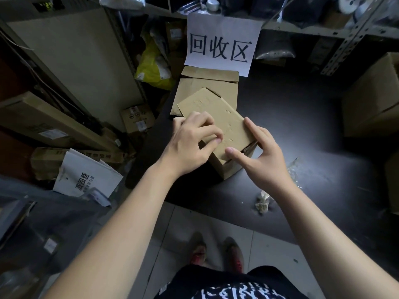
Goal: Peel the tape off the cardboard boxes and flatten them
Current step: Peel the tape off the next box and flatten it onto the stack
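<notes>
Matt brown cardboard box (218, 117), scuffed; smooth matt black table (302, 126).

White paper sign (222, 42) on metal shelving (355, 34), yellow bag (154, 67), white paper bag (86, 175), dark table (302, 126)

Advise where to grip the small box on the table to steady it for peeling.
Take the small cardboard box along its right-hand edge, coming from the right, as the right hand does: thumb on the flat top, fingers along the side. The near end's flap gapes and would likely give.
</notes>
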Demonstrator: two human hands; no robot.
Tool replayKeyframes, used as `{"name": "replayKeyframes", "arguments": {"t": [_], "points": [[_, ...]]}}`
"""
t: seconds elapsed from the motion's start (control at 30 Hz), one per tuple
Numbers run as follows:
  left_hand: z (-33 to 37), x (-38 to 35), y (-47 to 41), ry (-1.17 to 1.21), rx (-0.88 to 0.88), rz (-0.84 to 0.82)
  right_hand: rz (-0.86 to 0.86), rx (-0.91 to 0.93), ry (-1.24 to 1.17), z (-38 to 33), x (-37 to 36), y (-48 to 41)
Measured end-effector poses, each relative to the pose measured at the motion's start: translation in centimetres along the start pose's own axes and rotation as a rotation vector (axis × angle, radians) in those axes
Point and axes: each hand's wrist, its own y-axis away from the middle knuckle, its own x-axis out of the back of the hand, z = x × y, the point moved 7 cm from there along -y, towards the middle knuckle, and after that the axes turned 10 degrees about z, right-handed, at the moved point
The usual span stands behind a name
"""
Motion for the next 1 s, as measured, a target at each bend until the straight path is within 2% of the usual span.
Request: {"name": "replayKeyframes", "arguments": {"t": [0.33, 0.6, 1.0], "points": [[-1.2, 0.4, 2.1, 0.001, 0.076, 0.059, -0.017, 0.026, -0.017, -1.2, -1.0, 0.6], [-1.5, -0.2, 2.0, 0.173, 0.195, 0.058, 0.001, 0.001, -0.051, -0.1, -0.7, 0.2], [-0.3, -1.1, -1.0, 0.021, 0.073, -0.076, 0.027, -0.06, -0.074, 1.0, -0.3, -0.5]]}}
